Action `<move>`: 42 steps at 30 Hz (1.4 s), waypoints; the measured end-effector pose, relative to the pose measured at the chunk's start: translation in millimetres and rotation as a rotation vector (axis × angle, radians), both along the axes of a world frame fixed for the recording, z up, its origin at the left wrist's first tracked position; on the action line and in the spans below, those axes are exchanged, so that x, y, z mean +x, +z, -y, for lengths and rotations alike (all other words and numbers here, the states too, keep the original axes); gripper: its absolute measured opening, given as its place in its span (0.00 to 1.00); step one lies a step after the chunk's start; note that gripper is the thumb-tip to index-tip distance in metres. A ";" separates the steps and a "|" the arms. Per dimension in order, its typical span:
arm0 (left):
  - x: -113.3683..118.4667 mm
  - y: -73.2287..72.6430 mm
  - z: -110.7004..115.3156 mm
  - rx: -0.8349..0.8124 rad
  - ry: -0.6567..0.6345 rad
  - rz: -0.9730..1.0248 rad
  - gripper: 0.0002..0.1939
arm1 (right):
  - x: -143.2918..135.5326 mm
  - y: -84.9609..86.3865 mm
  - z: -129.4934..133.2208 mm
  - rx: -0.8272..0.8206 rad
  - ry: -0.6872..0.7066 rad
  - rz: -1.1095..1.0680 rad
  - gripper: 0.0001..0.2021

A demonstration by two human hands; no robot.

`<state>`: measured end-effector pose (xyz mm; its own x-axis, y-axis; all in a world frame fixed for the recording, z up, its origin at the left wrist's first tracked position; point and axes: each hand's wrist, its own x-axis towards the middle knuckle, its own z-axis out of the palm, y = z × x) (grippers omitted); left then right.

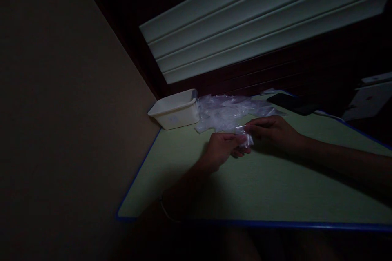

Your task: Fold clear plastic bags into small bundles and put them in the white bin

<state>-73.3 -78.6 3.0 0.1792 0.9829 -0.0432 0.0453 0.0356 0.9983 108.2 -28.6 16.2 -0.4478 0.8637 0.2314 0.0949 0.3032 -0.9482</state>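
Between my two hands is a small clear plastic bag (248,142), held above the table. My left hand (223,149) is closed on its left side, thumb on top and fingers underneath. The fingertips of my right hand (272,129) pinch the bag's upper right edge. Whatever the bag contains, if anything, is too dim to make out. Just beyond my hands lies a spread pile of similar clear plastic bags (223,110).
A white plastic bin (179,116) stands left of the pile, near the wall (92,110). The pale green table (275,195) has a blue edge. A dark flat object (290,103) lies at the back right, with a cable (329,115) beside it.
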 end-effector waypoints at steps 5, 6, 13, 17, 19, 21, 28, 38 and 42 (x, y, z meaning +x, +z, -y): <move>-1.2 -1.2 -0.6 -0.022 -0.042 0.028 0.17 | 0.5 -2.5 -3.7 -0.011 -0.055 -0.018 0.15; -1.8 -2.1 -0.7 -0.028 -0.055 0.026 0.17 | 0.6 -2.6 -4.4 -0.003 -0.066 -0.020 0.14; -3.3 -4.0 -2.7 0.008 -0.045 0.037 0.18 | 1.3 -0.2 -5.7 0.014 -0.071 -0.020 0.14; -2.8 -1.4 -6.1 0.081 0.108 0.137 0.19 | 0.7 1.1 -3.0 0.024 -0.034 0.004 0.14; -2.8 -0.4 -6.9 0.090 0.133 0.144 0.17 | 0.5 0.4 -2.1 0.040 0.000 0.022 0.14; -2.9 -0.2 -7.1 0.087 0.142 0.134 0.15 | 0.5 -1.1 -2.1 0.060 0.025 0.037 0.14; -0.9 -1.5 -7.4 0.100 0.238 0.139 0.13 | 0.3 -6.6 -3.7 0.048 0.068 0.039 0.15; -0.7 2.3 -4.8 0.118 0.239 0.163 0.15 | -2.1 0.2 2.8 0.019 0.084 -0.061 0.15; -1.7 3.9 -3.7 0.133 0.221 0.179 0.16 | -0.9 0.3 2.3 0.040 0.082 -0.070 0.13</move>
